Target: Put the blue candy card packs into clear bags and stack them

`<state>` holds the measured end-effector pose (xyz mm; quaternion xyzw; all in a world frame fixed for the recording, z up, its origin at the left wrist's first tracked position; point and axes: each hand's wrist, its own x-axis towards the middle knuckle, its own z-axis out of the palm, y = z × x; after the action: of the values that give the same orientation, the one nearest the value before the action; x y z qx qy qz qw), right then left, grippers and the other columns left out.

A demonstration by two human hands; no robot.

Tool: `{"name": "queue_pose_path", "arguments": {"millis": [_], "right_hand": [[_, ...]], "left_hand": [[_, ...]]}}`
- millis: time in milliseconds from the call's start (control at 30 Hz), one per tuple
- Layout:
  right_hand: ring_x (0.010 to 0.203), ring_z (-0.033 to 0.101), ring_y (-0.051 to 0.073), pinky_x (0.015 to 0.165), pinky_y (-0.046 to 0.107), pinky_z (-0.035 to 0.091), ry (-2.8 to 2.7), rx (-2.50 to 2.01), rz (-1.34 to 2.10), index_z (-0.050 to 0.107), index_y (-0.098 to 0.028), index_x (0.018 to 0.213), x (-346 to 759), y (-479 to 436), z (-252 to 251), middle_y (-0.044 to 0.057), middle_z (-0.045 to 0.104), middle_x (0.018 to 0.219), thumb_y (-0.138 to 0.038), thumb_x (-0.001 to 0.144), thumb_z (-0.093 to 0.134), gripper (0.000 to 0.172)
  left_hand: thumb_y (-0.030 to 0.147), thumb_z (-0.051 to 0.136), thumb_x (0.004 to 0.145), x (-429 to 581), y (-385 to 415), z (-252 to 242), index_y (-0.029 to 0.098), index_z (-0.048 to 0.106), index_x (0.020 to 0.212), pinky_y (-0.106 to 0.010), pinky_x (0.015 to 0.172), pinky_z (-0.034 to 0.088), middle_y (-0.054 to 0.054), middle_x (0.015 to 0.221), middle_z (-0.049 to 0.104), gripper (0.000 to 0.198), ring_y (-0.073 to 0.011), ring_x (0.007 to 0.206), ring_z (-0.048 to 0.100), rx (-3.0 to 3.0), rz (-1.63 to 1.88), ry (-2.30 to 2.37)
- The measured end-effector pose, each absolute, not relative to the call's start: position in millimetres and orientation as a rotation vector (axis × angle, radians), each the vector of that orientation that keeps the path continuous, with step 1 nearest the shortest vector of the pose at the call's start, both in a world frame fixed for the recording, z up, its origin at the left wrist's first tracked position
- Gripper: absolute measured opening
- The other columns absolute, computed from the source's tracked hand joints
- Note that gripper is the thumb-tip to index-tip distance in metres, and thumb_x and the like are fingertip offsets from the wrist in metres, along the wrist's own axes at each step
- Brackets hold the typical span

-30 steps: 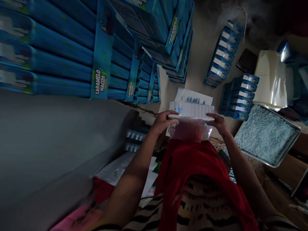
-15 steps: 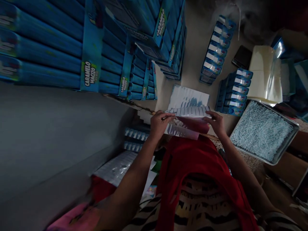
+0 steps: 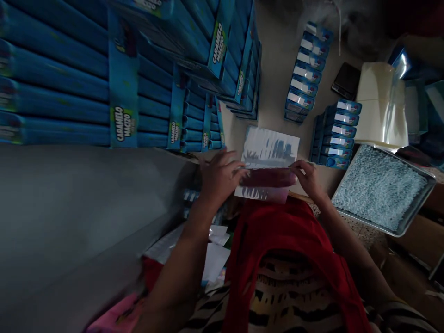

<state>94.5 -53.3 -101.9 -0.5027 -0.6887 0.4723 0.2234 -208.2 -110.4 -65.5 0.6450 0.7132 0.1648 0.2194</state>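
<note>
My left hand (image 3: 218, 178) and my right hand (image 3: 307, 178) hold the two ends of a clear plastic bag (image 3: 268, 178) just above the table, fingers curled on its edges. The bag shows red from the cloth beneath it. A sheet of white labels (image 3: 270, 148) lies flat on the table right behind the bag. A second strip of labels (image 3: 260, 194) pokes out below the bag, close to my red apron (image 3: 277, 240).
Tall stacks of blue "Caramelo Macizo" boxes (image 3: 121, 92) fill the left. Two rows of small blue packets (image 3: 305, 74) stand at the back right. A metal tray of pale blue candies (image 3: 381, 189) sits at right, beside a stack of clear bags (image 3: 381, 106). A dark phone (image 3: 346, 81) lies behind.
The bag with its label strip, held up and upright a second ago, has been tipped flat and lowered toward the table. Both hands came down with it.
</note>
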Motion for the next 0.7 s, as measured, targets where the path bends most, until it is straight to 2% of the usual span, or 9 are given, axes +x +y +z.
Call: {"name": "queue_pose_path", "arguments": {"millis": [67,133,233,300,333,433,533,600,700], "right_hand": [[0.085,0.066,0.018,0.080,0.029,0.050,-1.850,-1.309,1.515,0.071,-0.021,0.094,94.9,-45.6,-98.3,0.003,0.072,0.089,-0.036,0.103,0.058,0.022],[0.083,0.067,0.018,0.079,0.029,0.049,-1.923,-1.381,1.536,0.072,-0.020,0.095,91.9,-36.8,-88.0,0.003,0.074,0.088,-0.035,0.103,0.058,0.022],[0.110,0.067,0.027,0.097,0.039,0.046,-2.330,-1.578,1.185,0.077,-0.021,0.116,77.8,-23.7,-62.9,0.010,0.080,0.114,-0.031,0.102,0.063,0.022],[0.124,0.062,0.032,0.110,0.048,0.037,-2.658,-1.545,0.983,0.078,-0.023,0.124,64.5,-15.3,-47.9,0.013,0.078,0.128,-0.030,0.102,0.064,0.027],[0.123,0.063,0.033,0.112,0.050,0.034,-2.792,-1.499,0.961,0.080,-0.022,0.121,58.5,-11.3,-43.3,0.014,0.079,0.126,-0.030,0.103,0.063,0.026],[0.102,0.071,0.028,0.103,0.042,0.038,-2.932,-1.510,1.081,0.085,-0.020,0.104,50.1,-1.5,-42.9,0.012,0.083,0.108,-0.028,0.104,0.060,0.026],[0.096,0.074,0.024,0.086,0.033,0.040,-2.819,-1.672,1.224,0.085,-0.023,0.109,50.7,2.0,-53.6,0.010,0.084,0.109,-0.031,0.105,0.061,0.025],[0.097,0.075,0.025,0.087,0.034,0.040,-2.819,-1.655,1.262,0.085,-0.025,0.113,47.0,1.3,-59.2,0.010,0.084,0.111,-0.033,0.106,0.062,0.025],[0.101,0.075,0.026,0.099,0.039,0.038,-2.903,-1.490,1.204,0.082,-0.027,0.123,31.2,0.6,-63.7,0.011,0.084,0.112,-0.032,0.106,0.062,0.027]], "left_hand": [[0.034,0.081,0.091,-194.3,-95.8,-57.9,0.029,0.083,0.114,-0.060,0.129,0.022,-0.007,0.121,0.081,0.023,-0.0339,0.126,0.069,1.908,0.280,1.753],[0.032,0.074,0.096,-178.5,-80.8,-57.7,0.028,0.085,0.110,-0.049,0.119,0.039,-0.007,0.110,0.083,0.018,-0.0296,0.111,0.075,1.917,0.114,1.607],[0.033,0.068,0.099,-160.4,-62.7,-64.2,0.026,0.087,0.099,-0.040,0.098,0.049,-0.009,0.104,0.084,0.021,-0.0286,0.103,0.076,1.834,-0.043,1.577],[0.038,0.069,0.098,-157.3,-55.0,-68.0,0.027,0.088,0.102,-0.038,0.088,0.049,-0.009,0.104,0.084,0.022,-0.0297,0.103,0.076,1.751,-0.066,1.608],[0.040,0.071,0.097,-159.4,-52.5,-69.4,0.029,0.088,0.102,-0.036,0.083,0.048,-0.008,0.103,0.085,0.021,-0.0293,0.102,0.076,1.696,-0.059,1.618],[0.042,0.077,0.090,-179.7,-50.4,-75.1,0.032,0.089,0.095,-0.032,0.074,0.044,-0.003,0.094,0.085,0.016,-0.0256,0.091,0.075,1.532,0.028,1.647],[0.042,0.081,0.084,-206.1,-55.0,-87.2,0.029,0.088,0.084,-0.030,0.067,0.040,-0.002,0.078,0.081,0.015,-0.0227,0.076,0.071,1.398,0.155,1.695],[0.041,0.082,0.082,-214.7,-58.1,-97.7,0.026,0.087,0.079,-0.030,0.065,0.039,-0.002,0.072,0.078,0.017,-0.0220,0.071,0.068,1.329,0.214,1.731],[0.042,0.083,0.078,-211.8,-57.8,-112.0,0.024,0.087,0.078,-0.028,0.063,0.038,-0.001,0.069,0.076,0.018,-0.0202,0.070,0.066,1.221,0.278,1.698]]}}
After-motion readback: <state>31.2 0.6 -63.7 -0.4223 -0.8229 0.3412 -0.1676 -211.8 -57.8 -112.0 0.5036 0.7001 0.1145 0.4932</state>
